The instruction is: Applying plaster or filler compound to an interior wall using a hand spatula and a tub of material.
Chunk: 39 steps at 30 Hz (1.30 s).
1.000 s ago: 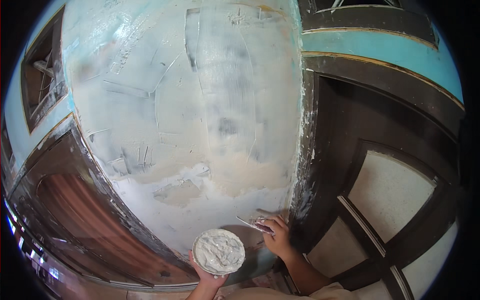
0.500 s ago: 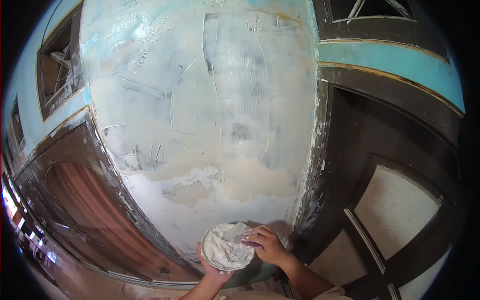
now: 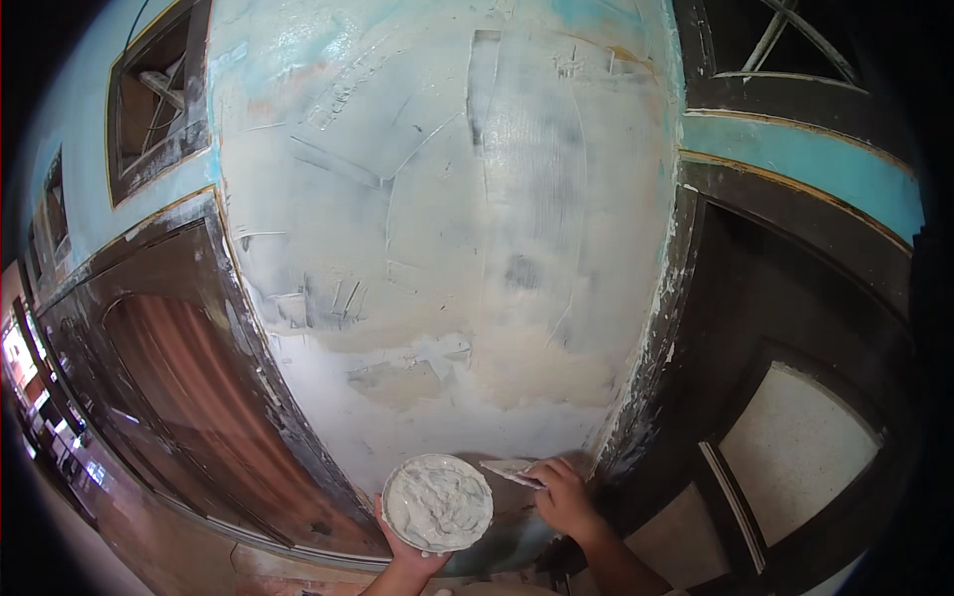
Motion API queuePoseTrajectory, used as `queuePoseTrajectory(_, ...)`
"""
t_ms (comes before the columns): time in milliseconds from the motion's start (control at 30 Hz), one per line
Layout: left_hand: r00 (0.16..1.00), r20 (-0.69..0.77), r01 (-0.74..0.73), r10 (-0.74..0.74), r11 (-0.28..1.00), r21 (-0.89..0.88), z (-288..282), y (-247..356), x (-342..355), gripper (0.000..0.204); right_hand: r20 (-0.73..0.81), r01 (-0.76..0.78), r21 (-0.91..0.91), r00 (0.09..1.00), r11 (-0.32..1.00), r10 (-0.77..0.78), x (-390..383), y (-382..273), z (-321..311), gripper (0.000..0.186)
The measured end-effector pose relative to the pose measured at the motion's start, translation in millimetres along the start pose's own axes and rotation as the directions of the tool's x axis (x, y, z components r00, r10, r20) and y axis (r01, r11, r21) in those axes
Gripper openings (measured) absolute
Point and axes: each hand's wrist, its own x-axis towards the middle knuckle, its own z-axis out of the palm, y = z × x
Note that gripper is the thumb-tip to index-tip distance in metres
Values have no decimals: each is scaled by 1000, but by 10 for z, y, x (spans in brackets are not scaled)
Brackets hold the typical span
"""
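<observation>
1. Left hand [image 3: 413,560] has its fingers clamped on the bowl [image 3: 452,547], near side.
2. Right hand's [image 3: 566,499] got fingers clamped on a scraper [image 3: 509,469].
3. Scraper was over the bowl earlier, now it's just right.

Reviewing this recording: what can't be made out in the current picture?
In the head view:
- Left hand: fingers mostly hidden behind the bowl.
- Bowl's inner bottom: covered by pale paste.
- Scraper: handle mostly covered by the right hand.
- Bright background, far left: too small and glaring.
</observation>
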Motion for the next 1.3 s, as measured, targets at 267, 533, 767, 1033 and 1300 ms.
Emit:
queuePoseTrajectory(267, 1000, -10, -9, 10, 993, 118, -44, 191, -7, 87, -155, -22, 322, 985, 947, 76, 245, -484, 45, 25)
queuePoseTrajectory(533, 996, 83, -37, 33, 998, 46, 344, 522, 96, 86, -85, 180, 272, 983, 945, -163, 907, -1137, 24, 24)
queuePoseTrajectory(767, 967, 234, -105, 95, 994, 29, 1066, 938, 201, 82, -42, 190, 214, 982, 958, -185, 1856, -1592, -185, 50)
queuePoseTrajectory(1033, 943, 302, -159, 141, 987, 36, 1538, 1206, 219, 86, 209, 253, 86, 941, 964, -266, 2581, -2045, -208, 53)
queuePoseTrajectory(1300, 968, 205, -156, 146, 987, 34, 1535, 1286, 146, 83, 350, 195, 104, 911, 975, -219, 2690, -1968, 14, 41)
